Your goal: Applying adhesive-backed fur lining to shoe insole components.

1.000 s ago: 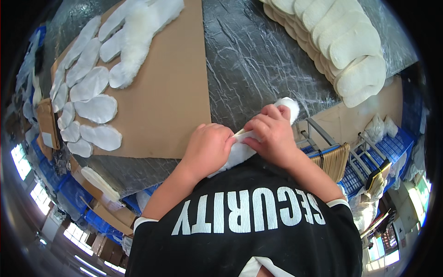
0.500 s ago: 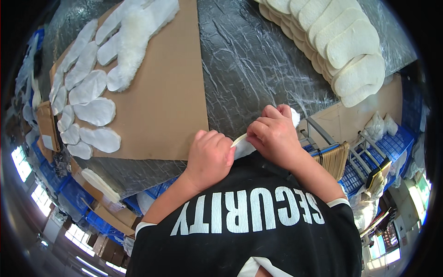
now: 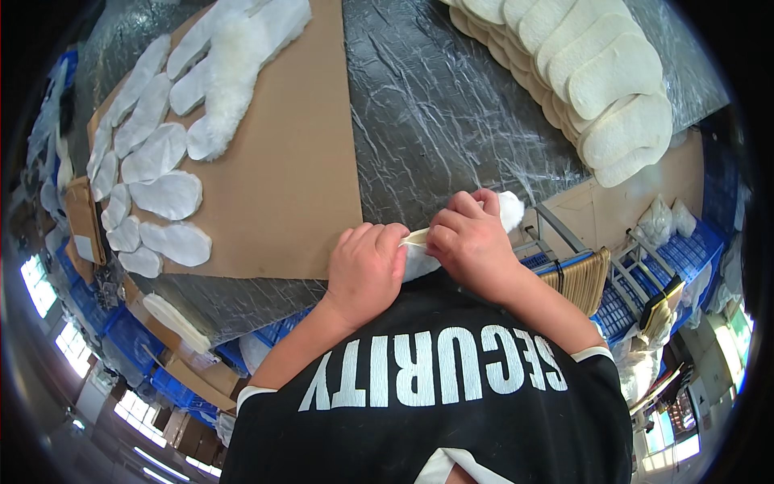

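Two hands meet at the near edge of the table point(image 3: 451, 121), both clamped on one white fleecy insole point(image 3: 509, 211). The left hand point(image 3: 367, 270) is closed, with its fingers curled over the insole's near end. The right hand point(image 3: 472, 242) is closed too, pinching a thin pale strip at the insole's edge between thumb and fingertips. The two hands touch each other at the knuckles. The insole lies between them, just above the person's black shirt point(image 3: 435, 395), with its fluffy far end showing past the right hand.

Compared with one second ago, both hands sit closer together and nearer the body. The insole was then stretched out along the table edge, with more of its length visible between the hands; now most of it is covered, and only the tip and a short middle section show. Half a second ago the left hand was already shut near the right; since then the gap between them has closed.

A brown cardboard sheet point(image 3: 298, 177) lies on the table to the left of the hands, and the left hand is just beside its near corner. Flat white insoles point(image 3: 165, 194) lie in a loose curved row on the sheet's left part, well apart from the hands. A stack of cream insoles point(image 3: 613, 89), overlapped like tiles, lies at the table's far right. Neither group has shifted. Blue crates point(image 3: 677, 250) stand below the table on the right.
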The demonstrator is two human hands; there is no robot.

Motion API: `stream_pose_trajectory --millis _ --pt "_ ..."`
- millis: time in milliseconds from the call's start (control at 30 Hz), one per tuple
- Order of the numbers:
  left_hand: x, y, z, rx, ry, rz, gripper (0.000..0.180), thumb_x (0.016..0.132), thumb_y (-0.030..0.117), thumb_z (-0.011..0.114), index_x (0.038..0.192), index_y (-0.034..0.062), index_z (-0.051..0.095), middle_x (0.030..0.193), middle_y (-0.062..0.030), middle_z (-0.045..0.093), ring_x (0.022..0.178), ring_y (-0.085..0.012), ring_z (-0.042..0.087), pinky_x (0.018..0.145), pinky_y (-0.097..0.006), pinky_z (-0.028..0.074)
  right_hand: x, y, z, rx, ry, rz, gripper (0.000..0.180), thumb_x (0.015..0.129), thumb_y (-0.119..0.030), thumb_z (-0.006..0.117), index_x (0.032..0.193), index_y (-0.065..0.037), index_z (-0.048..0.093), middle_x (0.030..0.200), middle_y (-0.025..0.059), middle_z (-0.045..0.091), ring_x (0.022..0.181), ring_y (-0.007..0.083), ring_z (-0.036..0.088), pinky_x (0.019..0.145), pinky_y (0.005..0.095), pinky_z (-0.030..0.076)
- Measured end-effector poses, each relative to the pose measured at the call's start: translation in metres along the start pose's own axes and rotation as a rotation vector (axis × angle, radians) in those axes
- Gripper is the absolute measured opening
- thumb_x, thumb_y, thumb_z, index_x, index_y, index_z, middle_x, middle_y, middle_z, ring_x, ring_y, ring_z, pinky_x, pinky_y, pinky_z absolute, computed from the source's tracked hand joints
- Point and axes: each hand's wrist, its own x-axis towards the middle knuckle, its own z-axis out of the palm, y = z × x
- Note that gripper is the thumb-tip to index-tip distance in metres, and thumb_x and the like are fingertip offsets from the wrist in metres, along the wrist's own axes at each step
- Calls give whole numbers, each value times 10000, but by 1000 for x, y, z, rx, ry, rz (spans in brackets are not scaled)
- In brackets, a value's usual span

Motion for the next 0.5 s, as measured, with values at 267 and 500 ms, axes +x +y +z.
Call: stream_pose_trajectory --millis 267,500 --pt "-5 -2 15 62 58 15 291 770 50 667 1054 11 615 809 -116 612 741 -314 585 693 -416 466 5 -7 -3 1 -77 150 149 721 -192 718 753 -113 597 695 -9 619 904 204 543 912 537 345" --pt "-6 -1 16 57 72 47 336 800 70 667 1113 -37 607 810 -138 592 740 -318 568 697 -415 464 4 -3 1 -13 17 185 130 683 -170 756 697 -118 637 651 -1 614 834 210 534 878 486 344"
